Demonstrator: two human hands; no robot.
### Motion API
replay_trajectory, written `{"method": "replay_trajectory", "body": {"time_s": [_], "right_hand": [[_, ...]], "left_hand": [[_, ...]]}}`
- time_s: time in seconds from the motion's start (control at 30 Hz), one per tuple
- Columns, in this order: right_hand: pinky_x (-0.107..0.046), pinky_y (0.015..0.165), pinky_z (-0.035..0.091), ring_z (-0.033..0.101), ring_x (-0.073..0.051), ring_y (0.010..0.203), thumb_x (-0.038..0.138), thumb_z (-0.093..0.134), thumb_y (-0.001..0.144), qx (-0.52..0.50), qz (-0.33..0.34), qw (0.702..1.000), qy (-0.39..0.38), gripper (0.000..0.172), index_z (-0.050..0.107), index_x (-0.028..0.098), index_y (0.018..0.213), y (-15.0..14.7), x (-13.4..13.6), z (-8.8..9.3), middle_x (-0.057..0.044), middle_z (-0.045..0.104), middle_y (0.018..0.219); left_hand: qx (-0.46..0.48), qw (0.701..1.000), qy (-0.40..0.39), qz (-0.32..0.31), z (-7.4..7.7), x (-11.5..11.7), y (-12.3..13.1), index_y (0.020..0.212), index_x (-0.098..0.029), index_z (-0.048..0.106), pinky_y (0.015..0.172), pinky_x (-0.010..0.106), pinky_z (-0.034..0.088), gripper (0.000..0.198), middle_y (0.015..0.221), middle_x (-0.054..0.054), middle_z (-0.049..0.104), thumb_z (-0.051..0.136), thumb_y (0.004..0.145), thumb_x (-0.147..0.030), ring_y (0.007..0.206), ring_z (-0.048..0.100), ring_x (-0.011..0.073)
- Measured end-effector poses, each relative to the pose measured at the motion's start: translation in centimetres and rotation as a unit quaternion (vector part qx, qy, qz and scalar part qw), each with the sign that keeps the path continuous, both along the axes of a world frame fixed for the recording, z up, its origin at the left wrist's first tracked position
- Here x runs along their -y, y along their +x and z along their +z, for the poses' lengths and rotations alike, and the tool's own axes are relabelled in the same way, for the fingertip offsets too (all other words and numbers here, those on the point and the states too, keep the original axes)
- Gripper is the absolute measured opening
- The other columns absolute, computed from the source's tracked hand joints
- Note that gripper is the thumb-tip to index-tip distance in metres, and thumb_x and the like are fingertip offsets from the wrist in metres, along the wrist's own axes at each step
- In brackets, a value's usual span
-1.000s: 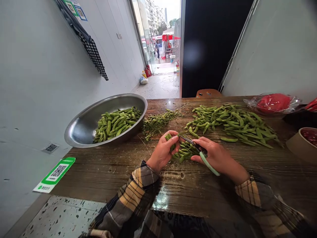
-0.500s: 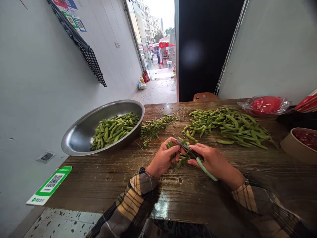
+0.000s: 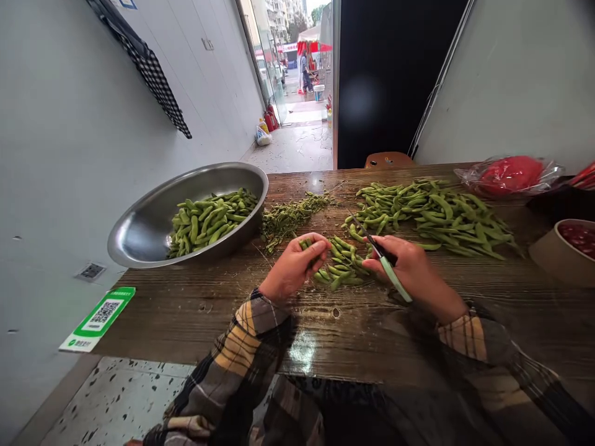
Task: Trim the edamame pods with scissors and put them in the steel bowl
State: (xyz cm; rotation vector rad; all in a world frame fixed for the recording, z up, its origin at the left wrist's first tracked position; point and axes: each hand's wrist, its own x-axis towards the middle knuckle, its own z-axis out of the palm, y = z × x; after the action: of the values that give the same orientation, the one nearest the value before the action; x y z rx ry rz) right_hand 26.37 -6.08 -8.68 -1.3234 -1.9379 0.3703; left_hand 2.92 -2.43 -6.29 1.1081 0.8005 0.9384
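Fingers curled, my left hand [image 3: 297, 263] grips green soybean pods, which show between thumb and fingers. My right hand [image 3: 404, 263] is wrapped round scissors [image 3: 390, 272] with pale green handles; their dark blades point up and left. Between the hands a small heap of pods [image 3: 341, 266] lies on the wooden table [image 3: 223, 328]. Behind it are clipped pod tips and stems [image 3: 295, 217]. A larger pile of soybean pods [image 3: 432, 214] spreads beyond my right hand. To the left, a tilted steel basin [image 3: 134, 229] holds many pods.
At the right edge stands a paper tub [image 3: 548, 257] with dark red contents, near a red item in clear plastic [image 3: 511, 176]. A green QR-code card [image 3: 100, 319] lies at the table's left corner. An orange-brown stool [image 3: 388, 160] stands behind the table.
My hands have moved apart: the left shifted left with its pods, the scissors moved right, away from it. More of the small heap now shows. The view has tipped down slightly.
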Motion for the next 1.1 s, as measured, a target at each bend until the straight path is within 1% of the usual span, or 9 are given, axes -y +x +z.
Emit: {"method": "replay_trajectory", "body": {"time_s": [0.1, 0.23, 0.37, 0.47, 0.6, 0.7, 0.83, 1.0, 1.1], "right_hand": [[-0.037, 0.077, 0.052, 0.066, -0.026, 0.087, 0.045, 0.064, 0.082, 0.007, 0.003, 1.0, 0.002, 0.043, 0.063, 0.016, 0.115, -0.1, 0.1, 0.2, -0.011, 0.07, 0.095], [-0.038, 0.079, 0.052, 0.066, -0.027, 0.089, 0.043, 0.064, 0.083, 0.018, 0.004, 1.0, -0.002, 0.038, 0.065, 0.018, 0.111, -0.2, 0.2, 0.3, -0.011, 0.07, 0.095], [-0.04, 0.08, 0.052, 0.066, -0.027, 0.091, 0.042, 0.065, 0.082, 0.015, 0.01, 1.0, -0.005, 0.039, 0.064, 0.018, 0.113, -0.3, 0.1, 0.1, -0.012, 0.07, 0.098], [-0.039, 0.081, 0.052, 0.066, -0.027, 0.093, 0.04, 0.065, 0.082, 0.015, 0.015, 1.0, -0.013, 0.039, 0.064, 0.017, 0.113, -0.3, 0.1, 0.0, -0.013, 0.07, 0.101], [-0.038, 0.081, 0.053, 0.066, -0.027, 0.094, 0.039, 0.064, 0.083, 0.015, 0.023, 1.0, -0.01, 0.038, 0.063, 0.016, 0.113, -0.5, 0.1, 0.0, -0.013, 0.069, 0.104], [-0.037, 0.079, 0.053, 0.066, -0.025, 0.089, 0.039, 0.063, 0.084, 0.012, 0.024, 0.999, -0.018, 0.035, 0.064, 0.017, 0.111, -0.7, 0.1, 0.0, -0.012, 0.07, 0.1], [-0.038, 0.078, 0.053, 0.066, -0.024, 0.086, 0.039, 0.064, 0.082, -0.004, 0.011, 1.0, -0.005, 0.037, 0.064, 0.018, 0.112, -0.6, -0.1, -0.3, -0.01, 0.07, 0.095], [-0.036, 0.075, 0.052, 0.065, -0.023, 0.08, 0.041, 0.065, 0.081, -0.036, 0.003, 0.999, -0.013, 0.04, 0.064, 0.018, 0.113, -0.3, -0.3, -0.4, -0.007, 0.069, 0.086], [-0.033, 0.07, 0.051, 0.063, -0.02, 0.075, 0.04, 0.063, 0.081, -0.063, 0.027, 0.997, -0.039, 0.039, 0.064, 0.019, 0.114, -0.4, -0.1, 0.5, -0.005, 0.066, 0.083]], "left_hand": [[-0.17, 0.976, 0.127, -0.039, -0.3, 0.0, 0.1, 0.077, -0.013, 0.065, 0.051, 0.019, 0.036, 0.018, 0.065, 0.0, 0.058, 0.066, 0.077, -0.031, 0.054, 0.047, 0.0079], [-0.359, 0.884, 0.296, -0.047, -1.6, -0.2, 0.5, 0.07, -0.017, 0.067, 0.069, 0.025, 0.041, 0.007, 0.072, 0.003, 0.064, 0.063, 0.075, -0.019, 0.07, 0.055, 0.0152], [-0.48, 0.805, 0.34, -0.072, -2.2, 0.1, 0.6, 0.078, -0.021, 0.07, 0.071, 0.027, 0.04, 0.008, 0.08, 0.005, 0.064, 0.064, 0.074, -0.019, 0.076, 0.057, 0.0186], [-0.508, 0.782, 0.349, -0.096, -2.3, 0.4, 0.5, 0.086, -0.023, 0.07, 0.07, 0.027, 0.041, 0.015, 0.086, 0.005, 0.064, 0.069, 0.071, -0.022, 0.078, 0.058, 0.0198], [-0.533, 0.757, 0.367, -0.093, -2.5, 0.5, 0.2, 0.08, -0.021, 0.068, 0.066, 0.027, 0.039, 0.007, 0.088, 0.006, 0.063, 0.067, 0.073, -0.022, 0.076, 0.057, 0.0194], [-0.497, 0.78, 0.373, -0.073, -2.4, 0.2, -0.1, 0.078, -0.02, 0.067, 0.066, 0.026, 0.038, 0.006, 0.084, 0.006, 0.062, 0.063, 0.079, -0.024, 0.074, 0.056, 0.0182], [-0.379, 0.86, 0.34, -0.025, -1.4, -0.2, -0.2, 0.07, -0.016, 0.065, 0.067, 0.026, 0.038, 0.026, 0.072, 0.005, 0.061, 0.057, 0.086, -0.035, 0.071, 0.053, 0.0159], [-0.159, 0.98, 0.116, 0.019, -0.7, 0.0, -0.2, 0.075, -0.014, 0.062, 0.047, 0.021, 0.024, 0.036, 0.056, -0.004, 0.042, 0.059, 0.083, -0.049, 0.05, 0.032, 0.0075], [-0.044, 0.998, 0.016, 0.038, -1.0, 0.1, -0.1, 0.076, -0.014, 0.06, 0.042, 0.02, 0.016, 0.039, 0.053, -0.006, 0.036, 0.064, 0.078, -0.052, 0.046, 0.024, 0.0049]]}}
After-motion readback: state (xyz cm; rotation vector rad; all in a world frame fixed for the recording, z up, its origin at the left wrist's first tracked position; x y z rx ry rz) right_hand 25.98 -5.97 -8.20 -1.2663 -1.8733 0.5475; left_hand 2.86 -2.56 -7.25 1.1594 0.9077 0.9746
